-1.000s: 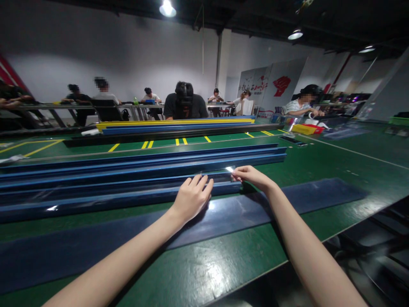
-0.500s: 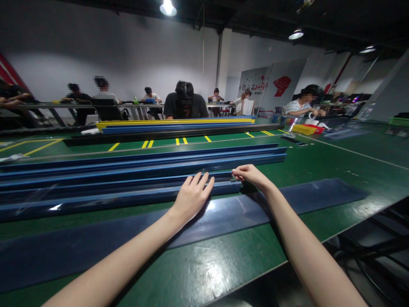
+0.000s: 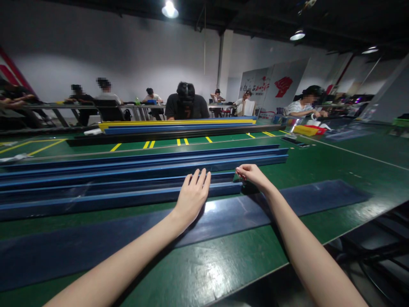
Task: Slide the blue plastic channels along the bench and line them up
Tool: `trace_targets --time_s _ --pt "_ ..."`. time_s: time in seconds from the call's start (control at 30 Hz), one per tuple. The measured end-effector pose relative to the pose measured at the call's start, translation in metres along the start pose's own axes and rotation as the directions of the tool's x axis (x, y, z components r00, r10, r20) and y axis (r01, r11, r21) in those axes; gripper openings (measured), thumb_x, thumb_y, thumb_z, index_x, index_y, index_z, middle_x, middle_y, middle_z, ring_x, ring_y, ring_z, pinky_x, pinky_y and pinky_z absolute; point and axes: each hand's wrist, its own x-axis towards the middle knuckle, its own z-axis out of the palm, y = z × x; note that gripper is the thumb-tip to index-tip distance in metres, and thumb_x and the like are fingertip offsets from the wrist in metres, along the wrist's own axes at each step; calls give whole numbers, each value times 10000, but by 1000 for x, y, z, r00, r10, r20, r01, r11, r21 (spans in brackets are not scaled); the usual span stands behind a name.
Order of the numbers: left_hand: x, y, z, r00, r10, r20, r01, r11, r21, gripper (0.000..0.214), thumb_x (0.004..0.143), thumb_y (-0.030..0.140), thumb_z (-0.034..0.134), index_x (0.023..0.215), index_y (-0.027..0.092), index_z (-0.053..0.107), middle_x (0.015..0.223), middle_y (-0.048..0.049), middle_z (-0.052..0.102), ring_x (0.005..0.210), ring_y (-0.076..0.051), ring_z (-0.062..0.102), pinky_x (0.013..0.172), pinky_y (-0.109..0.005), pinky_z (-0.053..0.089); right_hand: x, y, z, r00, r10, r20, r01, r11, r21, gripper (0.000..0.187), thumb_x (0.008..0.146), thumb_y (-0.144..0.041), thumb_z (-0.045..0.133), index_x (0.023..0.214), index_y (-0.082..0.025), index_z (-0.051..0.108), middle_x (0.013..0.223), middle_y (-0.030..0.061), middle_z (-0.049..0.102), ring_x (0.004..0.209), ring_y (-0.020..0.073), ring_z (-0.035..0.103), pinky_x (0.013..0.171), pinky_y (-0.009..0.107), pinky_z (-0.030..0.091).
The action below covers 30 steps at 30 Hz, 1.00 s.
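My left hand (image 3: 192, 196) lies flat with its fingers stretched out on the nearest long blue rail (image 3: 105, 198), close to the rail's right end. My right hand (image 3: 252, 175) is at that end of the rail, fingers pinched together on something thin that I cannot make out. More blue rails (image 3: 153, 164) lie side by side just behind it. A dark blue mat (image 3: 306, 196) runs along the green table (image 3: 211, 264) under my forearms.
A stack of yellow, blue and black rails (image 3: 179, 125) lies farther back. Several people sit at tables beyond it. A red and yellow tray (image 3: 308, 129) and a dark flat item (image 3: 295, 142) are at the far right. The table's edge drops off at the lower right.
My left hand has slid slightly forward and up over the rail. My right hand stays pinched at the rail's end, and the bright glint seen there earlier is gone.
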Motion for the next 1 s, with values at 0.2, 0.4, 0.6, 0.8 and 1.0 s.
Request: trace_targets --time_s 0.2,0.4,0.6,0.8,1.0 --pt "-1 -6 7 999 -2 -35 2 1000 1 408 821 65 317 1190 92 488 1260 -126 479 1147 -257 439 917 -394 358 -1 3 -1 996 9 92 -7 1000 -21 317 645 -458 559 564 -151 544 436 -38 448 418 65 373 444 213 284" --pt "-3 -1 10 997 -34 63 41 993 -112 377 778 168 420 1133 85 514 1112 -136 563 989 -251 506 791 -368 404 -5 0 -5 986 63 154 -47 993 -107 340 627 -463 587 576 -127 592 469 -10 494 458 78 390 468 226 281" --pt "-3 1 11 999 28 31 -24 991 -135 364 796 207 421 1143 120 487 1121 -125 542 990 -238 482 776 -350 384 -6 -3 -3 982 46 183 -13 984 -179 397 620 -514 573 569 -122 611 438 -24 450 454 79 363 467 235 257" --pt "-2 0 14 998 39 56 -32 992 -121 322 785 159 453 1099 107 504 1065 -106 567 926 -221 513 744 -327 397 -5 0 -3 980 101 173 -61 973 -220 404 617 -527 574 557 -128 595 415 -34 430 440 75 357 472 236 253" --pt "-2 0 15 998 32 63 -23 990 -137 242 805 143 434 1025 118 531 951 -82 598 844 -208 534 681 -316 398 -5 0 -7 965 142 219 -109 982 -153 373 611 -507 593 554 -140 557 417 -39 435 439 74 383 475 226 280"
